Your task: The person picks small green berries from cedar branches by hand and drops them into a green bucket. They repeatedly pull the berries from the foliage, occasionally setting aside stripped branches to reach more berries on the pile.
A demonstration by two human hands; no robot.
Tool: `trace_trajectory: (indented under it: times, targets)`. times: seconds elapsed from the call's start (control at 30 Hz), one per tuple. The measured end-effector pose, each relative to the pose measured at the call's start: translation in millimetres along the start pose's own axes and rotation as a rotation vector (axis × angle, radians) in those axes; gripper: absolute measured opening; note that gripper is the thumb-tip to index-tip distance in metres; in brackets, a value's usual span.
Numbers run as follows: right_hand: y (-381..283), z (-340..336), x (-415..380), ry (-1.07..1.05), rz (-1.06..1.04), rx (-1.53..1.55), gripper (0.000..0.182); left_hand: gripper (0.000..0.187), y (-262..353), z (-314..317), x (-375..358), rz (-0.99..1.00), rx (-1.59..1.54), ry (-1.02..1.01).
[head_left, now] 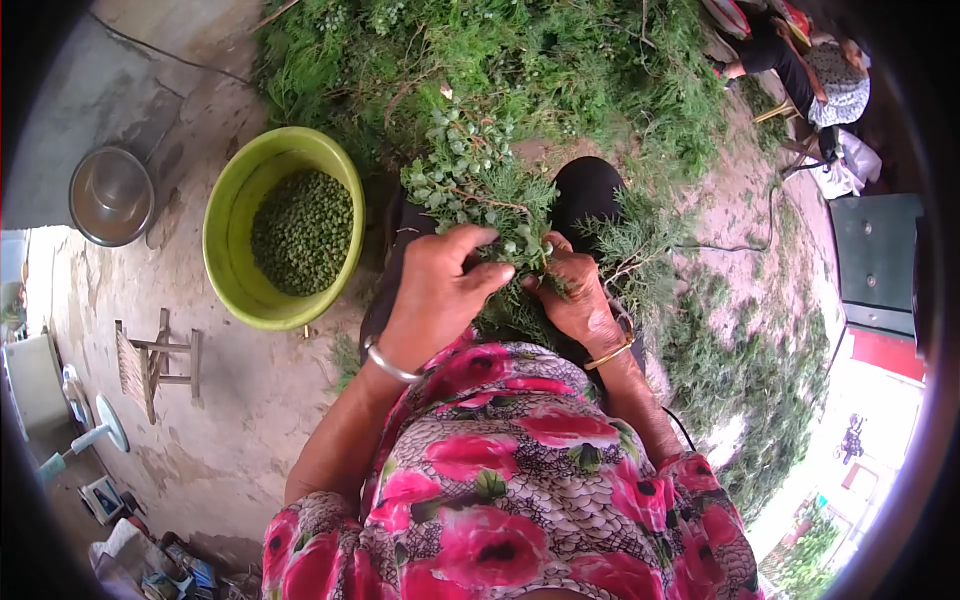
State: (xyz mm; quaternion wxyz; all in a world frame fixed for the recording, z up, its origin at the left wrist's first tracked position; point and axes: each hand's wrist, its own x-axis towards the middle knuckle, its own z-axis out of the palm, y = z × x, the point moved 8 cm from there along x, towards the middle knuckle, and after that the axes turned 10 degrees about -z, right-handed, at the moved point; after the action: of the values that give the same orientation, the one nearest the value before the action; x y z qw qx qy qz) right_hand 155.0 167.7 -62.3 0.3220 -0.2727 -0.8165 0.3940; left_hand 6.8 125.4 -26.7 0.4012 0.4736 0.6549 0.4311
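Note:
A leafy green branch (470, 165) with pale green berries lies across my lap. My right hand (575, 290) is closed round its stem, near my right knee. Just to the left, my left hand (450, 275) has its thumb and index finger apart beside the berries, with its other fingers curled and partly hidden. I cannot make out anything held in it. A yellow-green tub (222, 255), partly filled with small green berries (300, 230), stands on the floor to my left.
Cut green branches (500, 60) are heaped in front, with more foliage (750, 370) at the right. A metal bowl (112, 197) and a small wooden stool (155, 365) stand at the left. Another person (800, 80) sits at the upper right.

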Motion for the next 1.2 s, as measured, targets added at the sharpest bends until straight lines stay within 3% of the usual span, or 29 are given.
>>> trace_trajectory:
  times: [0.07, 0.2, 0.27, 0.4, 0.47, 0.53, 0.6, 0.67, 0.77, 0.8, 0.87, 1.0, 1.07, 1.13, 1.2]
  targets:
    - [-3.6, 0.1, 0.9, 0.030, -0.034, 0.031, 0.020, 0.018, -14.3, 16.8, 5.3, -0.001, 0.289, -0.176]
    - [-4.7, -2.2, -0.4, 0.064, -0.057, 0.030, 0.021, 0.014, -21.8, 17.0, 1.5, -0.043, 0.247, -0.141]
    - [-5.0, -3.5, -0.1, 0.076, -0.049, 0.065, 0.021, 0.011, -17.9, 9.5, -0.5, 0.000, -0.034, -0.055]
    - [-1.1, -3.2, -2.2, 0.098, -0.008, 0.124, 0.018, 0.009, -15.0, 8.3, -8.1, -0.046, -0.155, -0.048]
    - [3.0, -3.8, -4.6, 0.078, 0.015, 0.116, 0.017, 0.009, -36.3, 6.0, -14.0, -0.371, -0.444, -0.054]
    - [7.9, -2.3, -8.9, 0.061, 0.040, 0.108, 0.016, 0.010, -39.7, -13.3, -12.5, -0.358, -0.712, 0.034]
    - [16.5, -1.0, -13.7, 0.047, 0.104, 0.023, 0.014, 0.010, -33.6, -21.0, -6.1, -0.389, -0.963, -0.067]
    - [14.1, 0.1, -10.7, 0.053, 0.081, 0.037, 0.014, 0.012, -23.1, -24.5, -2.8, -0.414, -0.913, -0.105]
    - [10.1, 0.7, -7.8, 0.051, 0.050, 0.053, 0.017, 0.030, -11.9, -14.5, 6.1, -0.336, -0.530, -0.188]
    - [8.9, 0.6, -7.8, 0.038, 0.044, 0.057, 0.022, 0.030, -7.9, -11.3, 10.8, -0.334, -0.530, -0.189]
    - [-1.4, -1.3, -3.0, 0.021, 0.003, 0.026, 0.022, 0.032, 8.1, 0.8, 21.8, -0.178, 0.221, -0.221]
    - [-3.2, 1.1, -2.1, 0.021, -0.164, 0.019, 0.020, 0.034, -11.7, 26.8, 27.4, -0.010, 0.509, -0.261]
    - [-1.2, 3.2, -1.5, 0.032, -0.150, 0.035, 0.020, 0.029, -11.6, 29.7, 21.5, 0.070, 0.550, -0.229]
    - [-1.1, 3.7, -1.1, 0.045, -0.134, 0.052, 0.020, 0.023, -13.7, 21.1, 17.7, 0.059, 0.179, -0.192]
    - [-2.8, 0.6, 0.1, 0.067, -0.109, 0.041, 0.020, 0.019, -13.4, 15.5, 13.8, 0.055, 0.123, -0.163]
